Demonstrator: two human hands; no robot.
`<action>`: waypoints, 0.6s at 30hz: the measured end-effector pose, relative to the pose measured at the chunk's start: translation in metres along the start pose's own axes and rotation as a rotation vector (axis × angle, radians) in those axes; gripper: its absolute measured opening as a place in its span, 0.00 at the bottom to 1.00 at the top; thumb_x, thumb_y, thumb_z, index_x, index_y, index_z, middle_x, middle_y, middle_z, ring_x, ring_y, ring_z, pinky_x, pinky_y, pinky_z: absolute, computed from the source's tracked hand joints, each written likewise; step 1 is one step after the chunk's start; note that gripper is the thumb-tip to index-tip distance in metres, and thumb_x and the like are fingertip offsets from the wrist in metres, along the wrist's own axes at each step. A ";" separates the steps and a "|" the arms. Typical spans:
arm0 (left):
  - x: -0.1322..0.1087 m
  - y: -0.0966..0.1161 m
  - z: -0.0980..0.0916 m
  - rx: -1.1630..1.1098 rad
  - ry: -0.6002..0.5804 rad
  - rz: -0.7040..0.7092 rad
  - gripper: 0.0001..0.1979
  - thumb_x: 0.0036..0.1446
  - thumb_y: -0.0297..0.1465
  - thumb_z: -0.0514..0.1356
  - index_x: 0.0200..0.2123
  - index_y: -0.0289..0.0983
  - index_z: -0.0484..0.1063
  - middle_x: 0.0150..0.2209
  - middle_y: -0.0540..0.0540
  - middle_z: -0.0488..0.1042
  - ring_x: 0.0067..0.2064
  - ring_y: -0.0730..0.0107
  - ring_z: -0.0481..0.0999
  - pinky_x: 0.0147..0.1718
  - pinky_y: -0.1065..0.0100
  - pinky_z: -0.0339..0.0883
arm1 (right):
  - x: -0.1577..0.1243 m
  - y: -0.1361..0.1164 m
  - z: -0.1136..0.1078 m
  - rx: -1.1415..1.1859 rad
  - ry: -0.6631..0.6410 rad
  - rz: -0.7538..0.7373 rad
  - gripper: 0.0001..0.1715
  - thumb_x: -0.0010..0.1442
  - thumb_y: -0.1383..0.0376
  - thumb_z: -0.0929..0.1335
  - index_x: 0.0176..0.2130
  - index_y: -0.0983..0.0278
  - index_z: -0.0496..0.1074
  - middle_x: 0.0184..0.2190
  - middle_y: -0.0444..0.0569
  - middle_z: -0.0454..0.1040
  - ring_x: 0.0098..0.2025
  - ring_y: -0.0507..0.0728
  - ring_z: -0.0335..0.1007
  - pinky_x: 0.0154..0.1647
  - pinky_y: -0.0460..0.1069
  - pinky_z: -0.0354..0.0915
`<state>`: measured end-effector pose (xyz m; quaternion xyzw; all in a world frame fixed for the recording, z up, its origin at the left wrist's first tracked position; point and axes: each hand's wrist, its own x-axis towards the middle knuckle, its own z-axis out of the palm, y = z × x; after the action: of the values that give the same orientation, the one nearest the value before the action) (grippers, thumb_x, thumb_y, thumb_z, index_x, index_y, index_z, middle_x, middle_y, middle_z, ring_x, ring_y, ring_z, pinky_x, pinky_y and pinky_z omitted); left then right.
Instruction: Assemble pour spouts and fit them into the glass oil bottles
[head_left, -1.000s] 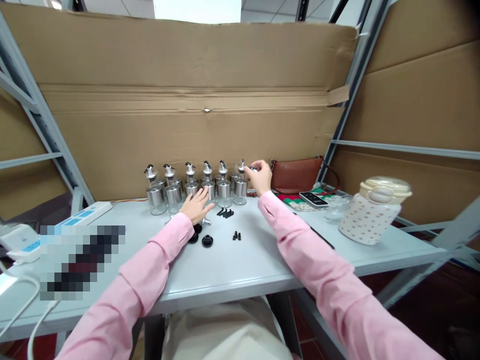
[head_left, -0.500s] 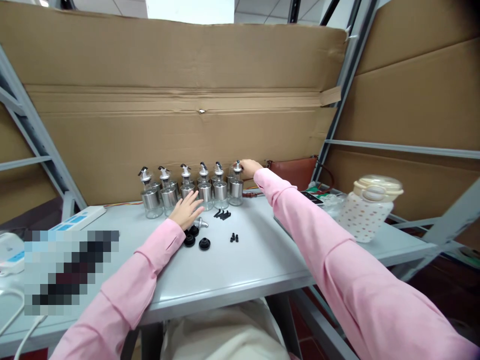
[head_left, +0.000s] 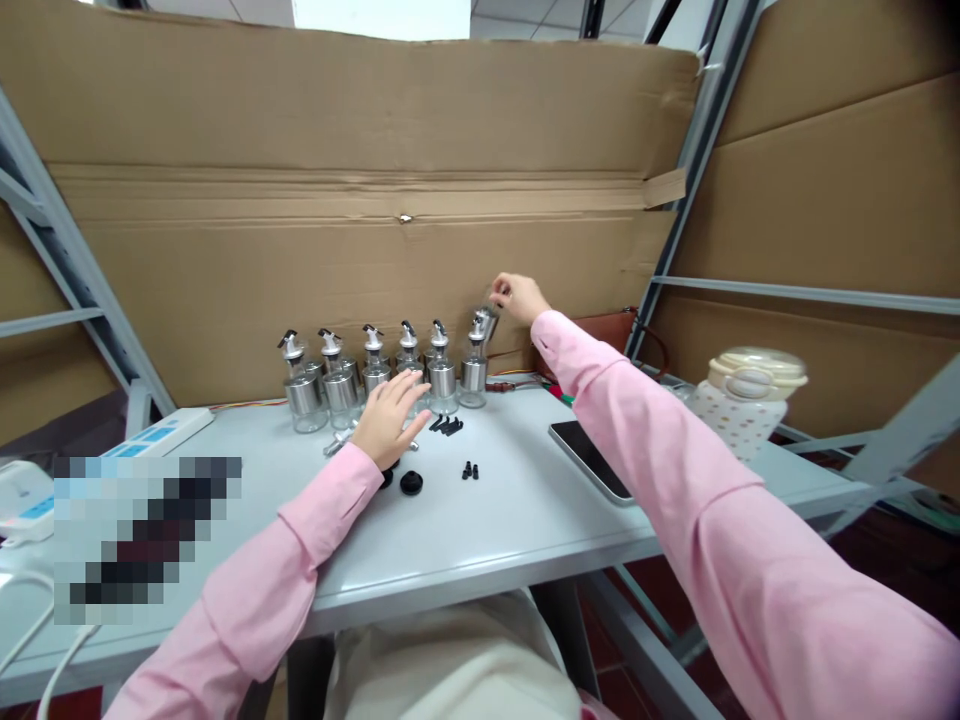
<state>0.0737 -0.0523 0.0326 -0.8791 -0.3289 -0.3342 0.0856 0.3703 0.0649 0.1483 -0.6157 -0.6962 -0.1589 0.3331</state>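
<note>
My right hand (head_left: 519, 296) pinches the neck of a glass bottle with a metal sleeve (head_left: 487, 322), which is lifted and tilted behind the right end of the bottle row. My left hand (head_left: 391, 418) hovers over the small parts with its fingers spread, holding nothing. Several glass oil bottles with metal sleeves and pour spouts (head_left: 442, 378) stand in a row in front of the cardboard. Black round caps (head_left: 411, 483) lie beside the left hand, which partly hides others. Silvery spout parts (head_left: 339, 440) are left of it.
Thin black pieces (head_left: 448, 426) and small black plugs (head_left: 470, 470) lie on the grey table (head_left: 480, 535). A phone-like black slab (head_left: 592, 460), a brown bag (head_left: 600, 330) and a dotted jug (head_left: 739, 405) are at the right. A power strip (head_left: 161, 436) lies left.
My right hand has risen from behind the row's right end, lifting a bottle with it. My left hand has shifted slightly right and up, uncovering the silvery parts at its left.
</note>
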 end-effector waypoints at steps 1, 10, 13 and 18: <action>0.000 0.000 0.000 -0.018 0.039 -0.014 0.21 0.60 0.38 0.46 0.54 0.37 0.60 0.59 0.40 0.59 0.62 0.59 0.54 0.58 0.54 0.48 | 0.003 -0.001 -0.011 0.010 0.069 0.001 0.11 0.56 0.63 0.65 0.39 0.66 0.69 0.37 0.53 0.71 0.39 0.56 0.66 0.44 0.53 0.60; -0.004 0.018 0.004 -0.443 0.190 -0.174 0.28 0.57 0.39 0.52 0.57 0.36 0.50 0.59 0.36 0.55 0.61 0.57 0.54 0.58 0.53 0.49 | -0.056 -0.055 -0.095 0.175 0.464 -0.127 0.11 0.59 0.60 0.62 0.40 0.63 0.65 0.35 0.51 0.71 0.38 0.58 0.67 0.40 0.55 0.61; -0.004 0.031 0.003 -0.758 0.154 -0.241 0.34 0.52 0.41 0.57 0.58 0.39 0.46 0.60 0.36 0.52 0.61 0.55 0.54 0.56 0.52 0.51 | -0.102 -0.086 -0.106 0.285 0.346 -0.155 0.07 0.55 0.63 0.65 0.35 0.64 0.65 0.32 0.49 0.72 0.31 0.54 0.67 0.36 0.51 0.61; -0.009 0.057 -0.008 -1.111 0.018 -0.295 0.41 0.39 0.38 0.67 0.55 0.40 0.50 0.56 0.38 0.59 0.57 0.54 0.61 0.53 0.57 0.57 | -0.164 -0.126 -0.102 0.533 -0.013 -0.231 0.06 0.56 0.64 0.65 0.31 0.64 0.63 0.28 0.46 0.71 0.25 0.49 0.63 0.29 0.46 0.59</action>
<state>0.1009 -0.1040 0.0375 -0.7341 -0.2223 -0.4729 -0.4337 0.2802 -0.1466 0.1387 -0.4242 -0.7810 -0.0031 0.4583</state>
